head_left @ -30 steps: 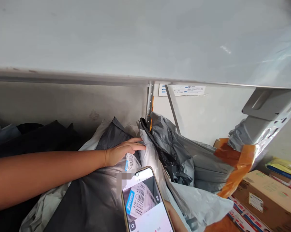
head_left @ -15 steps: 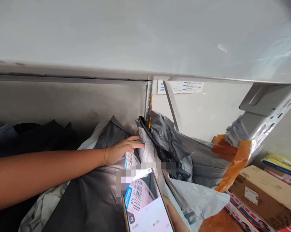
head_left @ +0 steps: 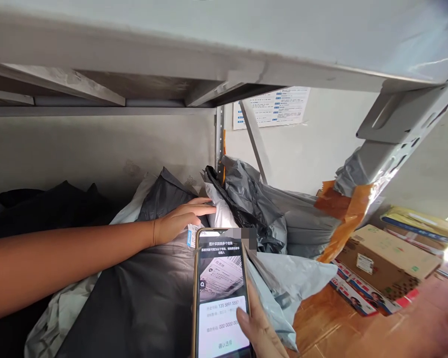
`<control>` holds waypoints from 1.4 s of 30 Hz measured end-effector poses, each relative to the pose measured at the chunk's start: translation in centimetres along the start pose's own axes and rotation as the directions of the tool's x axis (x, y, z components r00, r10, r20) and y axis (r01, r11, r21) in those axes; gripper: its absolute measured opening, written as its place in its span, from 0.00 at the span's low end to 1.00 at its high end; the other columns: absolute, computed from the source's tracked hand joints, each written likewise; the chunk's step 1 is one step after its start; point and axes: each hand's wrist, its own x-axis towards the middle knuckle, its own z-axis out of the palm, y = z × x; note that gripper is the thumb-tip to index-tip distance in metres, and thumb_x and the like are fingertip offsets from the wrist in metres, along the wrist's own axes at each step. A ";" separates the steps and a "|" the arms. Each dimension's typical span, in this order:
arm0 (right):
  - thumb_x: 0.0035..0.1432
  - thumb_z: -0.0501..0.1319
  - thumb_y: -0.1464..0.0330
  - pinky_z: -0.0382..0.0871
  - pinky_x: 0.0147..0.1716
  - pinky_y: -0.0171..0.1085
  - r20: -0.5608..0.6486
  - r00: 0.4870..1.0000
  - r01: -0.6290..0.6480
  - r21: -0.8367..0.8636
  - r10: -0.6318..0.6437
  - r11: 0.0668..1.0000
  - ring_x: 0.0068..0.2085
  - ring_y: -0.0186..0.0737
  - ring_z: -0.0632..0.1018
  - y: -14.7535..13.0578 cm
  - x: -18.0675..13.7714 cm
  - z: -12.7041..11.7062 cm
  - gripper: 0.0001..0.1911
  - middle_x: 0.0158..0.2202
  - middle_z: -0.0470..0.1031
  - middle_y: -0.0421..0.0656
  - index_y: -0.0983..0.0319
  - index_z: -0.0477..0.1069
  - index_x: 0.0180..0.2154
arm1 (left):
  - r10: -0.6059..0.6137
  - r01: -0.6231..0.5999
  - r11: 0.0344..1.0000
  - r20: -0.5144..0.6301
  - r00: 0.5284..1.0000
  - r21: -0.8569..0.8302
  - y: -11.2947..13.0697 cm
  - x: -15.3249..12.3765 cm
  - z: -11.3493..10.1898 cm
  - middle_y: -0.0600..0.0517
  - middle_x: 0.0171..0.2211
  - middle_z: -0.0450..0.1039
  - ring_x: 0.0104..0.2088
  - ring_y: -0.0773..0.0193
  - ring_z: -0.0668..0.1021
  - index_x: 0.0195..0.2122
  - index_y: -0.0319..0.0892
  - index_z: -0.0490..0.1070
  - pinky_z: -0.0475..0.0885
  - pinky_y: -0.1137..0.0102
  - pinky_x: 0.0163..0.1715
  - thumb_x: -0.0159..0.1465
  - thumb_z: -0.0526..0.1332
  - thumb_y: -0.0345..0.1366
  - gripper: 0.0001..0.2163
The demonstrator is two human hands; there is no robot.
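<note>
The step in hand looks like scanning a parcel label – the right hand [head_left: 259, 328] holds a phone [head_left: 221, 293] upright just in front of the dark grey parcel bag [head_left: 145, 293], its fingers wrapped around the right edge and the thumb resting on the screen, which shows a photo of a label and some numbers under it. The left hand [head_left: 179, 221] lies flat on top of the same bag, fingers stretched out and gripping nothing, just above the small white barcode label [head_left: 192, 234] that peeks out beside the phone. Right of the bag lie crumpled lighter grey bags [head_left: 283, 228], and further right a cardboard box [head_left: 388, 253]. My judgement: the next move calls for checking the numbers on the screen and pressing the button at its bottom – with the thumb, while the bag is kept steady.
</note>
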 end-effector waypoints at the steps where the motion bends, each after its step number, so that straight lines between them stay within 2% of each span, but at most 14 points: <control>1: 0.50 0.68 0.56 0.70 0.53 0.48 -0.024 1.000 0.008 0.002 -0.008 1.000 0.54 0.53 0.76 0.2 0.2 0.2 0.31 0.46 0.80 0.43 0.53 0.68 0.55 | 0.010 -0.010 1.000 0.013 1.000 0.007 -0.1 0.0 0.0 0.47 0.61 0.63 0.66 0.56 0.52 0.58 0.33 0.66 0.45 0.62 0.66 0.59 0.47 0.38 0.27; 4: 0.50 0.68 0.57 0.71 0.51 0.49 -0.037 0.999 0.011 0.051 -0.009 0.999 0.51 0.51 0.78 0.7 0.7 0.3 0.32 0.42 0.82 0.44 0.55 0.67 0.56 | 0.032 -0.032 0.999 0.001 0.999 0.006 -0.1 0.0 0.1 0.48 0.61 0.64 0.66 0.56 0.54 0.57 0.37 0.67 0.45 0.61 0.65 0.59 0.47 0.37 0.26; 8: 0.40 0.72 0.64 0.72 0.49 0.46 0.069 0.996 -0.075 0.205 0.062 0.976 0.43 0.48 0.81 1.3 0.6 0.0 0.42 0.37 0.82 0.39 0.53 0.63 0.58 | 0.041 -0.042 0.999 -0.042 0.998 -0.032 0.0 0.0 0.1 0.49 0.60 0.65 0.65 0.57 0.56 0.56 0.40 0.69 0.47 0.62 0.65 0.58 0.49 0.36 0.25; 10: 0.40 0.71 0.67 0.71 0.49 0.44 0.110 0.989 -0.123 0.237 0.099 0.964 0.39 0.45 0.82 1.4 0.4 -0.1 0.45 0.36 0.82 0.37 0.52 0.58 0.60 | 0.030 -0.030 0.999 -0.018 0.999 -0.033 0.0 0.0 0.1 0.49 0.60 0.65 0.65 0.57 0.55 0.57 0.38 0.68 0.47 0.63 0.65 0.58 0.49 0.37 0.26; 13: 0.43 0.68 0.70 0.72 0.46 0.44 0.153 0.980 -0.159 0.246 0.124 0.956 0.36 0.44 0.82 1.1 0.3 0.0 0.49 0.36 0.82 0.38 0.52 0.48 0.64 | 0.016 -0.016 1.000 -0.021 1.000 -0.024 0.0 0.0 0.1 0.48 0.60 0.65 0.65 0.57 0.56 0.57 0.35 0.67 0.47 0.64 0.65 0.58 0.49 0.37 0.27; 17: 0.38 0.65 0.76 0.72 0.45 0.49 0.319 0.933 -0.256 0.271 0.164 0.928 0.38 0.49 0.83 0.4 0.3 0.0 0.62 0.37 0.82 0.37 0.52 0.26 0.66 | 0.002 -0.004 0.999 -0.048 0.999 -0.040 -0.1 0.1 0.3 0.48 0.59 0.66 0.64 0.58 0.57 0.56 0.35 0.68 0.48 0.65 0.65 0.56 0.49 0.37 0.27; 20: 0.40 0.68 0.74 0.70 0.47 0.49 0.363 0.916 -0.255 0.192 0.173 0.948 0.43 0.50 0.82 0.2 0.3 -0.1 0.66 0.42 0.81 0.38 0.50 0.19 0.64 | -0.019 0.017 0.999 -0.038 0.999 -0.049 0.0 0.0 0.2 0.49 0.60 0.65 0.65 0.58 0.56 0.57 0.36 0.68 0.48 0.65 0.65 0.56 0.49 0.36 0.27; 25: 0.43 0.73 0.63 0.68 0.50 0.52 0.408 0.899 -0.211 0.083 0.160 0.974 0.47 0.51 0.81 0.5 0.4 -0.6 0.68 0.46 0.80 0.44 0.53 0.19 0.64 | -0.011 0.010 0.999 -0.036 0.999 -0.044 0.0 0.0 0.1 0.49 0.60 0.65 0.64 0.59 0.56 0.57 0.36 0.68 0.48 0.65 0.65 0.57 0.50 0.35 0.26; 34: 0.40 0.74 0.61 0.70 0.50 0.54 0.386 0.912 -0.181 0.073 0.140 0.981 0.46 0.54 0.81 0.7 0.5 -0.7 0.60 0.57 0.71 0.45 0.47 0.36 0.65 | 0.101 -0.102 0.994 -0.049 0.994 -0.035 -1.0 -0.2 0.3 0.47 0.59 0.66 0.64 0.58 0.58 0.57 0.37 0.68 0.48 0.61 0.65 0.60 0.49 0.33 0.24; 38: 0.41 0.74 0.61 0.69 0.51 0.55 0.390 0.905 -0.201 0.044 0.168 0.979 0.46 0.54 0.81 0.8 0.6 -1.0 0.63 0.53 0.75 0.46 0.48 0.32 0.65 | 0.078 -0.079 0.997 -0.034 0.996 -0.028 -1.0 -0.3 0.2 0.48 0.61 0.64 0.65 0.58 0.56 0.58 0.37 0.66 0.48 0.61 0.65 0.60 0.49 0.33 0.24; 42: 0.41 0.74 0.61 0.68 0.51 0.55 0.411 0.891 -0.221 0.026 0.191 0.975 0.46 0.53 0.81 1.4 0.9 -1.3 0.65 0.48 0.79 0.45 0.50 0.27 0.65 | 0.172 -0.172 0.985 -0.002 0.985 0.013 -1.0 -0.5 0.3 0.49 0.62 0.62 0.65 0.58 0.55 0.61 0.39 0.63 0.47 0.60 0.66 0.62 0.50 0.33 0.24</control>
